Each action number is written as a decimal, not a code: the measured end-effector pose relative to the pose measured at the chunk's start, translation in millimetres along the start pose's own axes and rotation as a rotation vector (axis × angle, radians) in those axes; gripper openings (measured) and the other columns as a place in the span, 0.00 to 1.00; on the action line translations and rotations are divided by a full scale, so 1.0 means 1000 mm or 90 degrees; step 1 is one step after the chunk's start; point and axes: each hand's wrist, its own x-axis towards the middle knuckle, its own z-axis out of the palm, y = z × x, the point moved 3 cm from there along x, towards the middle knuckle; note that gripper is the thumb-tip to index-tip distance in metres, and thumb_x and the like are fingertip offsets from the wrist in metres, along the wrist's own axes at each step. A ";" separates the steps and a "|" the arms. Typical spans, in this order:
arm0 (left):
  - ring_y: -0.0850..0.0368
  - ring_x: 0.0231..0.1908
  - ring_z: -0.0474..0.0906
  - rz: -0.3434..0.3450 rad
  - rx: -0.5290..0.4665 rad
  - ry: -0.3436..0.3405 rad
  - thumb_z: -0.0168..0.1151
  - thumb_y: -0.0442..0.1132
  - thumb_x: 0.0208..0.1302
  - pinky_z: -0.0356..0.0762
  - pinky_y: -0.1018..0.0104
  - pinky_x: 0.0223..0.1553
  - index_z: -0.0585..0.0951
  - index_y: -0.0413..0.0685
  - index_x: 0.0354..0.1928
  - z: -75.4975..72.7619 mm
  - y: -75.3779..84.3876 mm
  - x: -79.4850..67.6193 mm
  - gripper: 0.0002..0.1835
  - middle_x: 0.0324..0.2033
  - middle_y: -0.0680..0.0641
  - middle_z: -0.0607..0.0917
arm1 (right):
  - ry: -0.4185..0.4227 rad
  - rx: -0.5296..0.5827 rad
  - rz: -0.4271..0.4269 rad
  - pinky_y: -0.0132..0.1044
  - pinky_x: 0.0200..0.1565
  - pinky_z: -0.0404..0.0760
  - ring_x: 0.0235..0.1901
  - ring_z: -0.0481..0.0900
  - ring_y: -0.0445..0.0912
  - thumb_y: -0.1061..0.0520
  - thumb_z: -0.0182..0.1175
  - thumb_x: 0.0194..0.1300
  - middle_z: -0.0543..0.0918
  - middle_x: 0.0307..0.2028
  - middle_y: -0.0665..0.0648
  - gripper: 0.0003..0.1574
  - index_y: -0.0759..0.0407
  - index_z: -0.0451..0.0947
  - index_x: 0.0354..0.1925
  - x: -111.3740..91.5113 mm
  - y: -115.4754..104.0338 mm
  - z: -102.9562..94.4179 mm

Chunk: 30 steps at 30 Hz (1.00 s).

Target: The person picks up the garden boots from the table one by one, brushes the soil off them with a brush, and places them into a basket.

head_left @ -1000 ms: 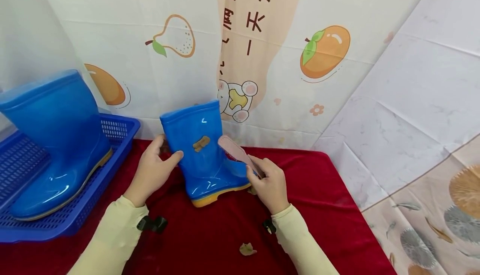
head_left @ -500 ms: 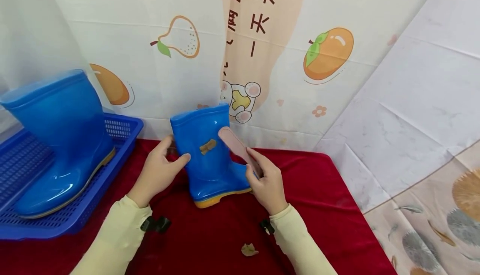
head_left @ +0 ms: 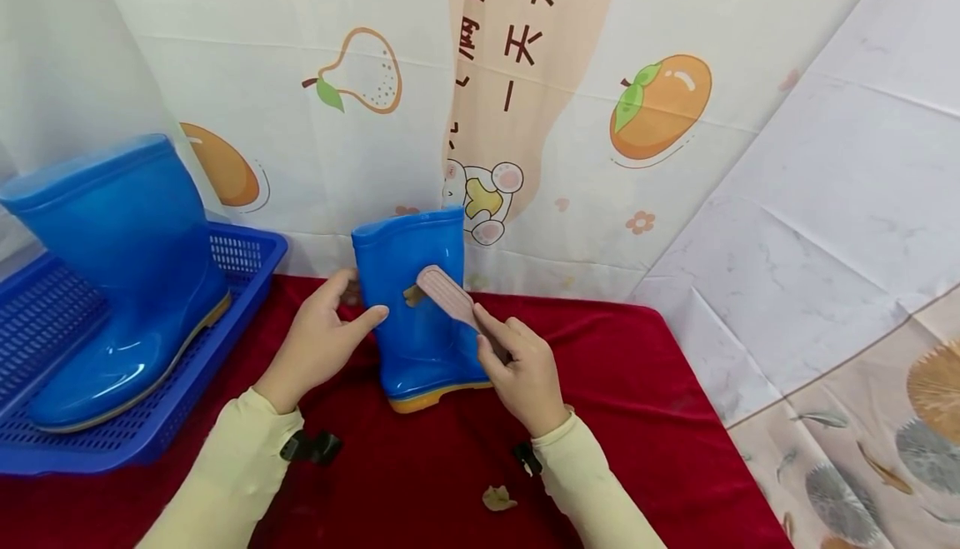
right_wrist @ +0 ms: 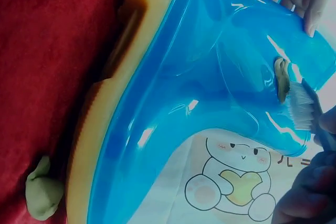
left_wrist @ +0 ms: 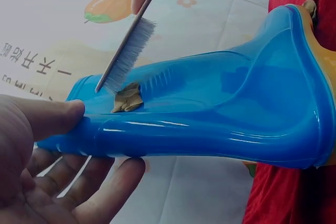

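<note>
A blue rain boot [head_left: 412, 345] with a yellow sole stands upright on a red cloth. My left hand [head_left: 318, 345] grips the back of its shaft, thumb on the near side and fingers round the far side. Between my right thumb and fingers is the handle of a pink-backed brush [head_left: 447, 292]; the right hand [head_left: 527, 378] is in front of the boot's toe and hides it in the head view. White bristles [right_wrist: 300, 109] meet the edge of a brown, mud-like patch [left_wrist: 128, 98] on the shaft.
At left, a blue plastic basket [head_left: 251, 262] holds another blue boot [head_left: 142, 266]. A small mud-coloured lump [head_left: 498, 498] lies on the red cloth [head_left: 615, 416] near the front. Another lump [right_wrist: 44, 192] sits beside the sole. A printed curtain [head_left: 555, 157] hangs close behind.
The brush has come left and down from beside the shaft onto the brown patch, partly covering it in the head view. The boot and left hand have shifted slightly right.
</note>
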 end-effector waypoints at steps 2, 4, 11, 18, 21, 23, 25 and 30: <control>0.48 0.48 0.75 -0.012 0.001 0.009 0.58 0.53 0.65 0.77 0.45 0.48 0.66 0.45 0.64 0.000 0.000 0.001 0.30 0.49 0.43 0.78 | -0.003 -0.008 0.006 0.22 0.19 0.56 0.18 0.57 0.34 0.59 0.61 0.62 0.64 0.18 0.44 0.23 0.51 0.78 0.57 0.000 0.000 -0.002; 0.47 0.48 0.75 -0.024 0.001 0.018 0.58 0.53 0.65 0.78 0.45 0.47 0.65 0.44 0.64 0.000 0.000 0.001 0.31 0.50 0.42 0.78 | -0.004 -0.015 0.013 0.22 0.19 0.56 0.18 0.57 0.34 0.58 0.61 0.61 0.63 0.17 0.43 0.23 0.50 0.78 0.56 0.000 0.001 -0.004; 0.45 0.49 0.75 -0.031 0.002 0.030 0.58 0.52 0.66 0.77 0.44 0.48 0.65 0.43 0.64 0.001 0.000 0.001 0.31 0.51 0.41 0.77 | 0.014 -0.026 0.013 0.23 0.19 0.57 0.18 0.57 0.34 0.59 0.60 0.61 0.63 0.17 0.43 0.23 0.51 0.78 0.56 -0.001 0.003 -0.008; 0.50 0.50 0.75 0.000 -0.002 -0.019 0.60 0.55 0.63 0.77 0.47 0.48 0.67 0.48 0.64 0.005 0.004 -0.002 0.32 0.49 0.47 0.78 | 0.023 0.016 -0.053 0.21 0.19 0.57 0.19 0.57 0.34 0.60 0.60 0.62 0.65 0.19 0.45 0.24 0.54 0.77 0.57 0.000 -0.001 -0.005; 0.50 0.50 0.75 0.010 -0.003 -0.024 0.60 0.55 0.63 0.77 0.47 0.48 0.67 0.48 0.64 0.006 0.005 -0.002 0.31 0.49 0.47 0.78 | 0.008 0.003 -0.059 0.20 0.18 0.56 0.18 0.57 0.33 0.60 0.60 0.61 0.65 0.19 0.45 0.24 0.53 0.78 0.57 0.000 -0.003 -0.003; 0.50 0.50 0.75 0.005 -0.003 -0.020 0.60 0.54 0.63 0.77 0.46 0.49 0.67 0.47 0.63 0.006 0.005 -0.002 0.31 0.49 0.46 0.78 | 0.005 -0.013 -0.046 0.20 0.18 0.56 0.18 0.56 0.33 0.60 0.61 0.61 0.65 0.19 0.44 0.24 0.52 0.78 0.57 0.000 -0.003 -0.003; 0.49 0.50 0.75 -0.003 -0.002 -0.014 0.60 0.54 0.63 0.76 0.45 0.49 0.67 0.47 0.63 0.007 0.004 -0.002 0.31 0.49 0.46 0.78 | 0.003 -0.025 -0.029 0.21 0.18 0.56 0.18 0.56 0.33 0.60 0.61 0.60 0.64 0.18 0.44 0.24 0.52 0.78 0.56 -0.001 -0.002 -0.004; 0.49 0.49 0.75 -0.022 -0.010 -0.006 0.59 0.55 0.63 0.79 0.47 0.47 0.66 0.47 0.64 0.008 0.000 0.000 0.32 0.50 0.45 0.78 | -0.017 -0.046 0.002 0.22 0.17 0.56 0.17 0.56 0.34 0.58 0.61 0.61 0.63 0.18 0.43 0.24 0.49 0.78 0.56 -0.002 0.000 -0.005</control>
